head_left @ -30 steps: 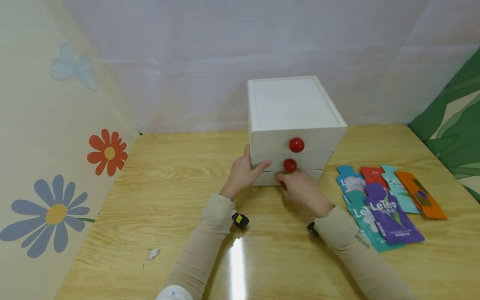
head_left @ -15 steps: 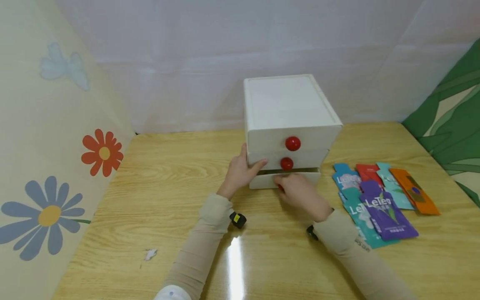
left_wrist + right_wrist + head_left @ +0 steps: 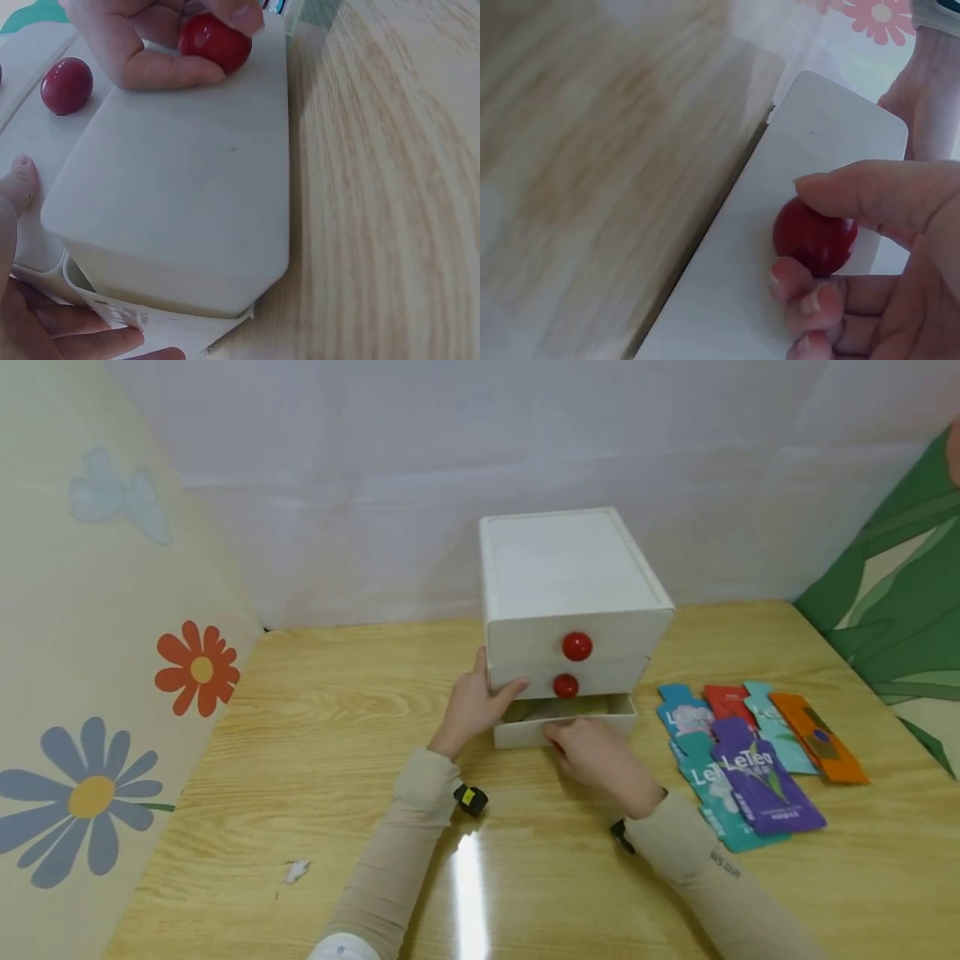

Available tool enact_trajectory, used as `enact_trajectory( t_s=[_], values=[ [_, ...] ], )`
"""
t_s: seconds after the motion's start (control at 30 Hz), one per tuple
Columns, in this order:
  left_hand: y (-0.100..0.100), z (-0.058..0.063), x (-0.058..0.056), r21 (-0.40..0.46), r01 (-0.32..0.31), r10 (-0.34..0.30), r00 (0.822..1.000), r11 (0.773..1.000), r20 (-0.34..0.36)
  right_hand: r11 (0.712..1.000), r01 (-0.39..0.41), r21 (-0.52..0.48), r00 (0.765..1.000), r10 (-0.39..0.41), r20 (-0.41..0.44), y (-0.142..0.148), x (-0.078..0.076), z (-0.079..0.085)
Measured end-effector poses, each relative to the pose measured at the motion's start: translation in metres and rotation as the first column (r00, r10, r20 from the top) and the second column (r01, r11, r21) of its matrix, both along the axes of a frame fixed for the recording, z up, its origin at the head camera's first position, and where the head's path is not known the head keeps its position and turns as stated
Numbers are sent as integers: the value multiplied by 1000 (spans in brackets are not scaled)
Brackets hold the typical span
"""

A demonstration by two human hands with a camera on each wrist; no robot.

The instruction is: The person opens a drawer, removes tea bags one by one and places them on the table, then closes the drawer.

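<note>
A small white drawer cabinet [image 3: 566, 564] stands at the back of the table, with red knobs [image 3: 577, 647] on its fronts. Its bottom drawer [image 3: 517, 737] is pulled partly out, and a gap shows above its front. My right hand [image 3: 603, 762] grips the bottom drawer's round red knob [image 3: 815, 236] between thumb and curled fingers. In the head view that knob is hidden by the hand. My left hand [image 3: 470, 710] braces the cabinet's left edge. Its thumb lies on the middle drawer's front, while the fingers rest along the side wall, as the left wrist view shows.
Right of the cabinet lies a loose group of flat pouches: a purple pouch [image 3: 765, 781], an orange one [image 3: 821, 739], a red one [image 3: 727, 703] and several in blue and teal. Behind the wooden table [image 3: 330, 727] hangs a pale cloth [image 3: 337, 527].
The bottom drawer, shut a second ago, has slid out toward me with my right hand on its knob. My left hand stays on the cabinet's edge. The view has shifted slightly.
</note>
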State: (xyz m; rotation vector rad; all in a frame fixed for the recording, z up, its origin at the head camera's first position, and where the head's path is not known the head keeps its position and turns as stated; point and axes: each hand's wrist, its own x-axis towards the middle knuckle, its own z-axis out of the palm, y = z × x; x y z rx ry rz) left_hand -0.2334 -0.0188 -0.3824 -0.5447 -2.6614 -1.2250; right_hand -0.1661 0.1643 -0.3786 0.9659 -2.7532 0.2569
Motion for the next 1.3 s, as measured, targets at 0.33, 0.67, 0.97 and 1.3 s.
enact_trajectory(
  t_s=[0.33, 0.67, 0.97, 1.3],
  values=[
    [0, -1, 1, 0, -5, 5, 1000, 1000, 6, 999, 1, 34, 1000, -1, -13, -1, 12, 3],
    [0, -1, 2, -12, -2, 2, 1000, 1000, 6, 1000, 8, 6, 1000, -8, 24, -1, 23, 3],
    [1, -1, 1, -35, -16, 16, 1000, 999, 14, 1000, -4, -8, 999, 4, 37, -1, 33, 7],
    [0, -2, -1, -44, -19, 19, 1000, 999, 16, 1000, 0, 2, 999, 0, 35, 0, 38, 7]
  ],
)
